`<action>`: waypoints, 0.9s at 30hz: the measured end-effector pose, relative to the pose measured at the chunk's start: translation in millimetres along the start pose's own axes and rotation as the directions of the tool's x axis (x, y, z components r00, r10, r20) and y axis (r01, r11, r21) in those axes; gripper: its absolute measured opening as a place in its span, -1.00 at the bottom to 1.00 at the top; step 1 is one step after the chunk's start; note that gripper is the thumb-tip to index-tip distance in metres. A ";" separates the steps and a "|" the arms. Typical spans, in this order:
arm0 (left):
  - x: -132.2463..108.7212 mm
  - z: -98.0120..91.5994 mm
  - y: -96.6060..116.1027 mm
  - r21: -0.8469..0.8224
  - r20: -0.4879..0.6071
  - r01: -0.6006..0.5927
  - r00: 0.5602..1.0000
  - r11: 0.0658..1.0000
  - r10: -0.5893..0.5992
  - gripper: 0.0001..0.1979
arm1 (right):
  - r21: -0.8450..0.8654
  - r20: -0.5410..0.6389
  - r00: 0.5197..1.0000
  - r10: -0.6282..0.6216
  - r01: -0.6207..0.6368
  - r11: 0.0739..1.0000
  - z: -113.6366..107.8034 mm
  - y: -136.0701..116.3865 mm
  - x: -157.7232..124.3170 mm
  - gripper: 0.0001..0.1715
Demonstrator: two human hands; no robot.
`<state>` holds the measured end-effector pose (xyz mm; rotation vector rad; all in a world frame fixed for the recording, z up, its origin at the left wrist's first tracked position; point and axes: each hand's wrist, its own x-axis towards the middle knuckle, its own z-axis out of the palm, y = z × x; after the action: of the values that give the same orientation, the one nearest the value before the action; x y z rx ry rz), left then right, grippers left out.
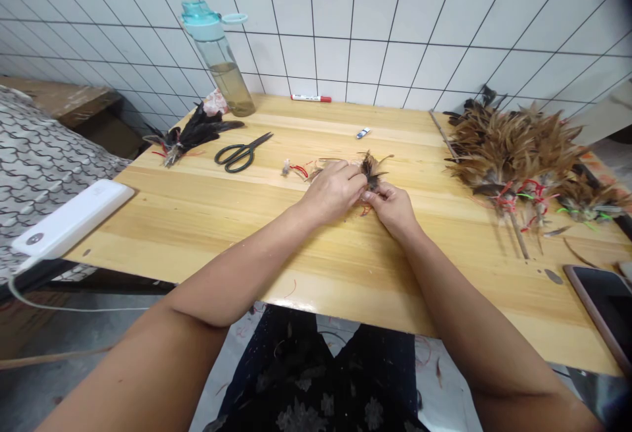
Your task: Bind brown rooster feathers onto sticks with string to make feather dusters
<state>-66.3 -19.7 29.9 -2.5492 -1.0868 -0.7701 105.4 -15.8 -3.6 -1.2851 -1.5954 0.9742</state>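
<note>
Near the middle of the wooden table, a small tuft of dark and brown feathers (371, 172) is between my two hands. My left hand (334, 189) is closed over it from the left, fingers curled and partly hiding the quills. From the right, my right hand (394, 209) pinches the tuft low down between thumb and fingers. Red string (364, 211) shows just below the fingertips. Left of my left hand lies a short piece of red string (299, 170) by a small pale bit. Black-handled scissors (253, 145) rest farther left, their blades pointing away to the right.
Black feathers (200, 128) lie at the back left beside a water bottle (230, 83). Brown feather bundles (513, 149) tied with red and green string cover the right side. A marker (311, 98), a phone (605, 313) and a white power bank (74, 218) lie around the table.
</note>
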 end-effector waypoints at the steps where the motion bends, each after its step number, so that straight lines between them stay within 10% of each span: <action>1: 0.1 -0.1 -0.2 -0.001 -0.001 -0.002 1.000 1.000 0.002 -0.74 | 0.039 0.016 1.000 0.000 -0.001 0.999 0.5 1.1 0.4 -0.74; 8: -1.7 -3.0 -1.7 -0.121 -0.034 0.016 0.999 0.993 -0.020 -0.79 | 0.242 0.056 0.998 -0.030 0.016 0.970 4.5 2.4 0.7 -0.68; 14: 0.2 -11.7 -6.5 -0.230 -0.220 0.255 0.926 0.939 -0.306 -0.84 | 0.297 -0.017 0.997 0.070 -0.062 0.953 3.4 2.0 -0.4 -0.66; 21: 2.5 3.0 -0.8 -0.575 0.257 0.557 0.819 0.600 -0.514 -0.86 | 0.014 -0.118 0.993 0.024 -0.023 1.000 -1.6 2.8 2.4 -0.78; 27: 4.0 8.5 17.8 -0.634 0.316 0.584 0.794 0.507 -0.519 -0.81 | -0.491 -0.137 0.979 -0.149 0.064 0.869 -1.9 -5.6 -5.0 -0.80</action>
<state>-47.9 -25.8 24.6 -2.8210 -2.0371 -1.5133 105.9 -21.5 1.5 -1.5459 -1.8173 0.3817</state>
